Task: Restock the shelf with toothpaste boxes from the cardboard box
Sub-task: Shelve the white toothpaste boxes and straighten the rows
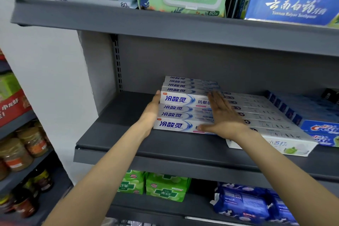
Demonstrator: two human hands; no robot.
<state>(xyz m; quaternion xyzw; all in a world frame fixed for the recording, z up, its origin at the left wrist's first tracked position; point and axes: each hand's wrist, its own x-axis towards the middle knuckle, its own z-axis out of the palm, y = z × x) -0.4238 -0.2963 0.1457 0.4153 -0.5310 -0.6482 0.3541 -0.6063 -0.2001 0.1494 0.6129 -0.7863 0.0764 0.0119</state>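
The white-and-blue toothpaste boxes (176, 112) sit stacked on the grey middle shelf (128, 152), beside a row of white cartons (266, 115). Light, stiff, slick card, probably best pressed at the ends. Left hand (153, 113) flat against the stack's end, right hand (220, 113) open-fingered over its front

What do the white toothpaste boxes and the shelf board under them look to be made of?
White toothpaste boxes: apparently glossy printed cardboard, judging by the crisp folded edges and slight sheen. Shelf board: likely painted sheet metal, matte dark grey with a folded front lip.
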